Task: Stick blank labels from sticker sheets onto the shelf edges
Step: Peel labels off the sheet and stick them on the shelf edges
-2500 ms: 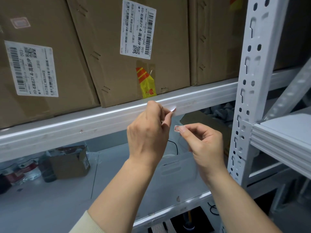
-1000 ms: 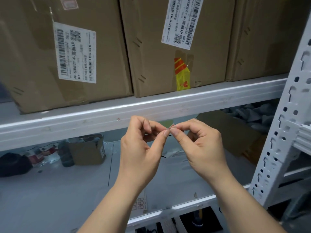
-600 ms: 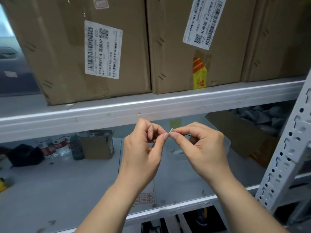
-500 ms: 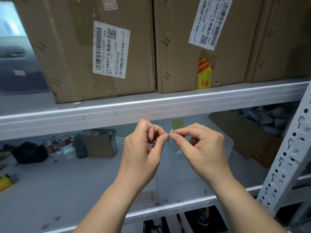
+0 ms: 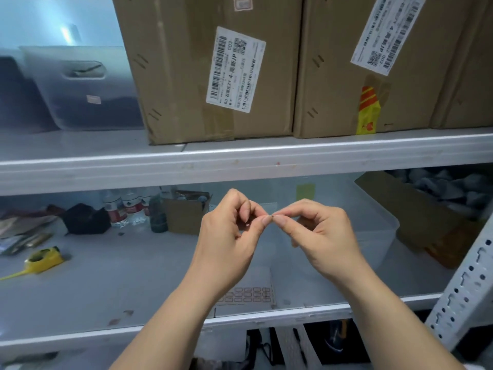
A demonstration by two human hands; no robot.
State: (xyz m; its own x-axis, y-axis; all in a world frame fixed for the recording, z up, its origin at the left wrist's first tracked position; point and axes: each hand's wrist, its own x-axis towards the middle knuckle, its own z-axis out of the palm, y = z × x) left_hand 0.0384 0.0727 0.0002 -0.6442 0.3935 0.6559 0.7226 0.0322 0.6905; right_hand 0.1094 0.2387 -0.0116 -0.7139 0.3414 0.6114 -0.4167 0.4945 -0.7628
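My left hand (image 5: 229,236) and my right hand (image 5: 317,233) meet fingertip to fingertip in front of the lower shelf opening. Between the pinched fingers sits a tiny label (image 5: 272,216), mostly hidden, held edge-on. Which hand carries its weight I cannot tell. The grey upper shelf edge (image 5: 240,169) runs across the view just above my hands. A sticker sheet (image 5: 248,295) with rows of red-outlined blank labels lies on the lower shelf, below my left wrist.
Cardboard boxes (image 5: 213,70) with barcode labels stand on the upper shelf beside a clear plastic bin (image 5: 80,86). On the lower shelf are a yellow tape measure (image 5: 42,260), bottles (image 5: 125,209), a small carton (image 5: 184,214), a clear bin (image 5: 373,231). A perforated upright (image 5: 464,287) rises at right.
The view has swung left along the shelf, so boxes and upright slid right. My hands came down from the shelf edge, joined, and keep pinching the small label between them.
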